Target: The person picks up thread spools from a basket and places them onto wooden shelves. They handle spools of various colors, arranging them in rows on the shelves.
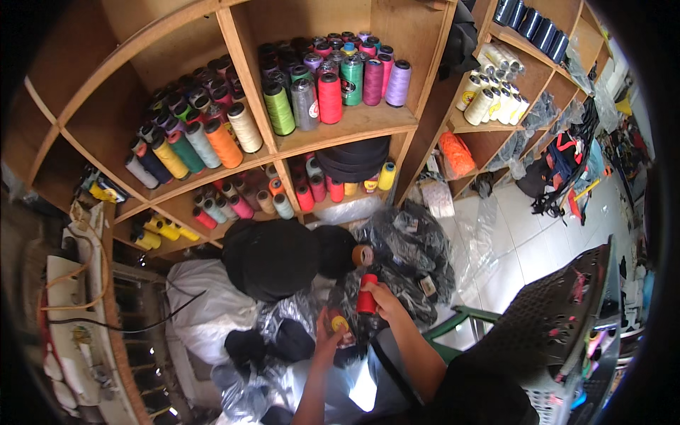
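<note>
My right hand (pixel 386 300) is closed round a red thread spool (pixel 366 294), held upright above dark plastic bags. To its left, my left hand (pixel 327 341) has its fingers wrapped round a second thread spool (pixel 338 323) with a round yellow label; the fingers hide part of it and its colour is hard to make out. Just beyond the hands, a brown roll (pixel 363 255) lies among the black plastic bags (pixel 407 241). Large round black rolls (pixel 271 259) sit beyond my left hand.
A wooden shelf (pixel 340 139) ahead holds many coloured thread spools. White spools (pixel 489 101) stand in the right-hand shelving. A white sack (pixel 205 308) lies at the left, a dark perforated plastic chair (pixel 545 312) stands at the right, and white tiles (pixel 513 244) cover the floor.
</note>
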Available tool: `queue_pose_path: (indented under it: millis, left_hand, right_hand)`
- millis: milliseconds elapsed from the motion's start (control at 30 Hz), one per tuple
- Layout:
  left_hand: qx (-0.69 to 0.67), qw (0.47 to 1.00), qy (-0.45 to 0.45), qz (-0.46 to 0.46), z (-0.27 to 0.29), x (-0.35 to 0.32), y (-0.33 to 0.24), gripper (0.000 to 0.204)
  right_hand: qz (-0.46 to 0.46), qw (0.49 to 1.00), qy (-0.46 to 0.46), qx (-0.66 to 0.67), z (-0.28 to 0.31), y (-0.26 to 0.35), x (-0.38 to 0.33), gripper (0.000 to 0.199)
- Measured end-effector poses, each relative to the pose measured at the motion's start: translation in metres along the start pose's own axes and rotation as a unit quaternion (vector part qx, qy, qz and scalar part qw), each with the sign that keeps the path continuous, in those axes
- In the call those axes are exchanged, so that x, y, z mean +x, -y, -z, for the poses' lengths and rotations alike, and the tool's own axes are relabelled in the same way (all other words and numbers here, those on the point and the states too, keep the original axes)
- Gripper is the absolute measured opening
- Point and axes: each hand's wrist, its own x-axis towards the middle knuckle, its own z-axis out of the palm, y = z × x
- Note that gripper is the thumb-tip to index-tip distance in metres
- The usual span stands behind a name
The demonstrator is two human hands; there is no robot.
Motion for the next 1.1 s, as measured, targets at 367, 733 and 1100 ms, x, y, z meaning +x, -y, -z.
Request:
queue_pose_path:
  millis: [367, 733, 1100]
  left_hand:
    - [-0.046, 0.998, 0.047, 0.010, 0.014, 0.075, 0.085, 0.070]
    - [-0.110, 0.992, 0.055, -0.024, -0.012, 0.056, 0.097, 0.071]
    - [0.073, 0.940, 0.129, -0.307, -0.094, -0.006, -0.083, 0.063]
  right_hand:
    - [0.122, 0.981, 0.149, 0.006, 0.022, -0.018, 0.057, 0.051]
    - [0.093, 0.979, 0.182, -0.011, 0.048, -0.029, 0.048, 0.047]
    - [0.143, 0.981, 0.133, 0.025, 0.038, -0.027, 0.014, 0.036]
